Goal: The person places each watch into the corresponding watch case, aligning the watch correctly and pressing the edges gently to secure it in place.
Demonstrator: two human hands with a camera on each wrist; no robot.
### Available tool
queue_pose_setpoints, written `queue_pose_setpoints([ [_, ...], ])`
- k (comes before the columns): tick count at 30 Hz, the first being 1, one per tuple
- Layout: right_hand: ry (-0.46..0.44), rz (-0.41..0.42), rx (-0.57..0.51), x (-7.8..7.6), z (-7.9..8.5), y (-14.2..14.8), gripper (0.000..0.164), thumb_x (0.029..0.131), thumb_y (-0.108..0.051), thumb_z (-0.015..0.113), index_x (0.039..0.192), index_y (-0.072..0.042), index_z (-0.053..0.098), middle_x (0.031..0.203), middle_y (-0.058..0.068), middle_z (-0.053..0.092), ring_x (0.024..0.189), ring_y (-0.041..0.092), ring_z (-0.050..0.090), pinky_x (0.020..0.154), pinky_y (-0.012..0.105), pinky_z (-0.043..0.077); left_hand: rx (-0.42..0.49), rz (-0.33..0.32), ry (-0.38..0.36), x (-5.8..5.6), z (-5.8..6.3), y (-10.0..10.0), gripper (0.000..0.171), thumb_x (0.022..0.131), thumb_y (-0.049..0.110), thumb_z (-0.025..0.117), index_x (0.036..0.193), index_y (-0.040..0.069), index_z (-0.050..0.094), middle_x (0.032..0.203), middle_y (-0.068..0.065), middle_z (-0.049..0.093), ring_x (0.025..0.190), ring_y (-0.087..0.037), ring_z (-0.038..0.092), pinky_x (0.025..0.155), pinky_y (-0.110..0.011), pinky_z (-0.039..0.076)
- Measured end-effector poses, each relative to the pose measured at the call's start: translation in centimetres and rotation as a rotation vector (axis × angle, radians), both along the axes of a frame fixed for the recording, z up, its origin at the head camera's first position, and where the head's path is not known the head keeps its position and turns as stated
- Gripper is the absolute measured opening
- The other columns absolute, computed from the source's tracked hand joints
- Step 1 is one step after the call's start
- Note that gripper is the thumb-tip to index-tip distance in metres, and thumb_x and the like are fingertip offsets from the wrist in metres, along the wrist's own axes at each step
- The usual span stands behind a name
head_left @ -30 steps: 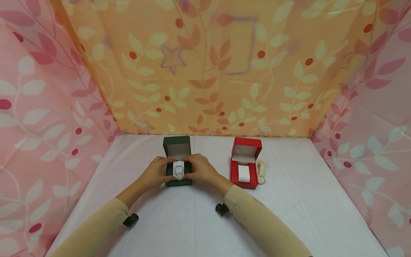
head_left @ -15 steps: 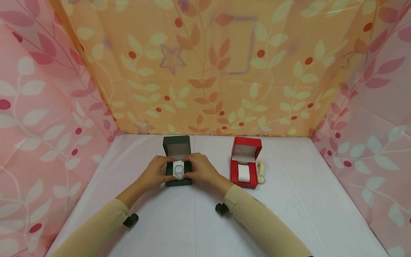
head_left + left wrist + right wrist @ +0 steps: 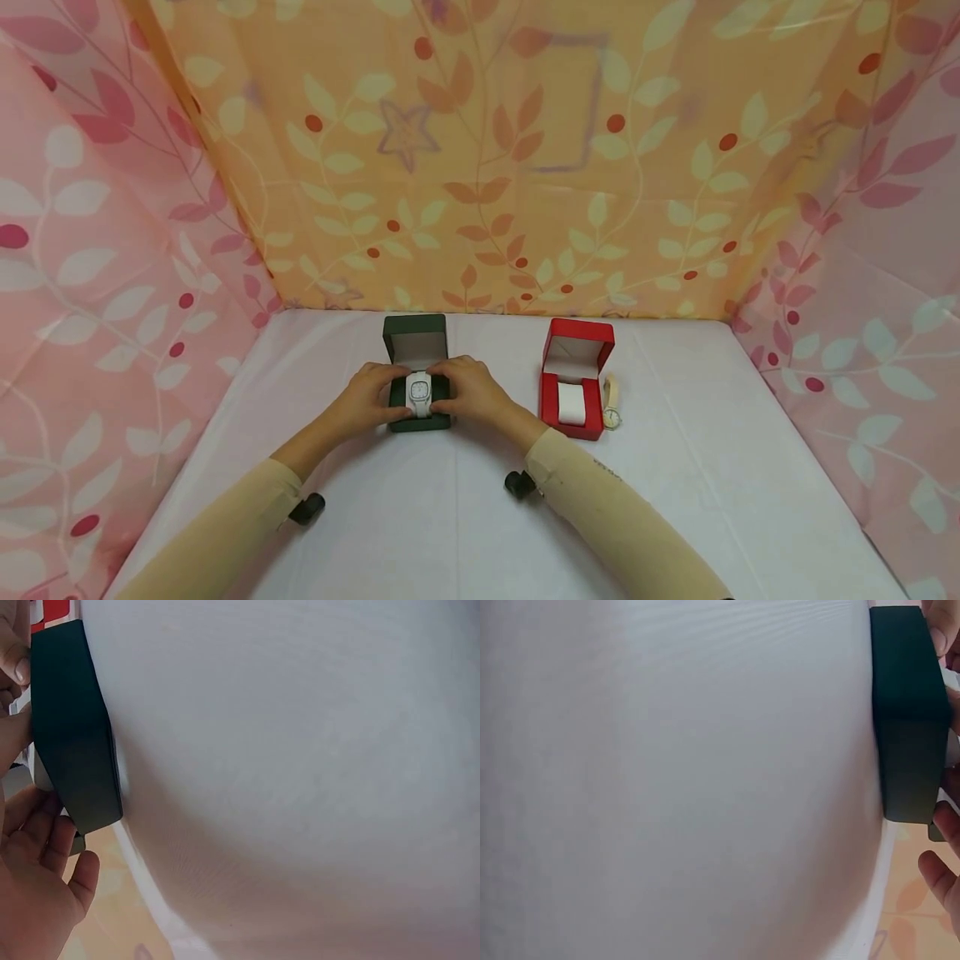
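A white wristwatch (image 3: 419,393) with a squarish dial sits in the opened dark green box (image 3: 420,424), facing up. My left hand (image 3: 365,398) pinches its left side, fingers at the top of the strap and thumb lower down. From the right, my right hand (image 3: 472,392) grips the same watch in a mirrored way. In the left wrist view the outer wall of the green box (image 3: 75,735) hides most of the watch. The right wrist view likewise shows the box's side (image 3: 910,712), with fingers partly behind it.
To the right stands an opened red box (image 3: 550,404) with a white cushion (image 3: 572,404) inside. Against its right side lies a cream-strapped watch (image 3: 612,408). All rest on a white-covered table (image 3: 480,517), and a patterned orange curtain (image 3: 480,167) hangs behind it.
The head view has shifted by a few pixels. Both hands stay on the white watch in the green box, with hardly any visible movement.
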State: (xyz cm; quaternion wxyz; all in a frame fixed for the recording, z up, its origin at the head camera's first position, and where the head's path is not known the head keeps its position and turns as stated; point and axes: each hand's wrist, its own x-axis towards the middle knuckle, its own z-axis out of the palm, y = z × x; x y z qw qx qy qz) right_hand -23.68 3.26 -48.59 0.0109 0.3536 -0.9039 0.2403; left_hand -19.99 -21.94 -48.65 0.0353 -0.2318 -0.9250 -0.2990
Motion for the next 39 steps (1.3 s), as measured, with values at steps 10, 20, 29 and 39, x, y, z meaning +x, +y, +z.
queue_pose_setpoints([
  [10, -0.038, 0.006, -0.007, 0.1, 0.5, 0.4, 0.061, 0.085, -0.038, 0.083, 0.140, -0.021, 0.063, 0.137, -0.002, 0.066, 0.129, 0.021, 0.056, 0.110, 0.047, 0.041, 0.041, 0.035, -0.042, 0.3, 0.6, -0.5, 0.069, 0.080, 0.034, 0.089, 0.139, 0.010, 0.061, 0.137, -0.011, 0.063, 0.127, -0.033, 0.049, 0.107, -0.057, 0.042],
  [20, -0.022, -0.017, -0.113, 0.4, 1.4, 1.7, 0.053, 0.088, -0.031, 0.082, 0.137, -0.019, 0.064, 0.133, -0.001, 0.067, 0.131, 0.021, 0.054, 0.115, 0.046, 0.037, 0.070, 0.046, -0.016, 0.6, 1.3, -2.0, 0.065, 0.080, 0.030, 0.090, 0.137, 0.012, 0.065, 0.133, -0.009, 0.065, 0.126, -0.030, 0.051, 0.106, -0.056, 0.043],
  [29, -0.020, -0.082, -0.226, 0.2, 2.0, 2.8, 0.048, 0.088, -0.025, 0.083, 0.132, -0.016, 0.068, 0.132, -0.001, 0.067, 0.129, 0.020, 0.056, 0.113, 0.042, 0.041, 0.065, 0.075, 0.022, 0.6, 1.8, -3.5, 0.060, 0.082, 0.027, 0.088, 0.135, 0.012, 0.066, 0.131, -0.007, 0.065, 0.125, -0.027, 0.051, 0.106, -0.052, 0.044],
  [39, -0.012, -0.123, -0.237, -0.7, 3.1, 3.9, 0.052, 0.088, -0.030, 0.083, 0.135, -0.015, 0.066, 0.136, -0.001, 0.065, 0.131, 0.020, 0.054, 0.113, 0.041, 0.043, 0.073, 0.123, 0.082, 0.4, 3.1, -4.4, 0.059, 0.082, 0.023, 0.088, 0.135, 0.010, 0.066, 0.130, -0.010, 0.066, 0.123, -0.029, 0.051, 0.106, -0.054, 0.043],
])
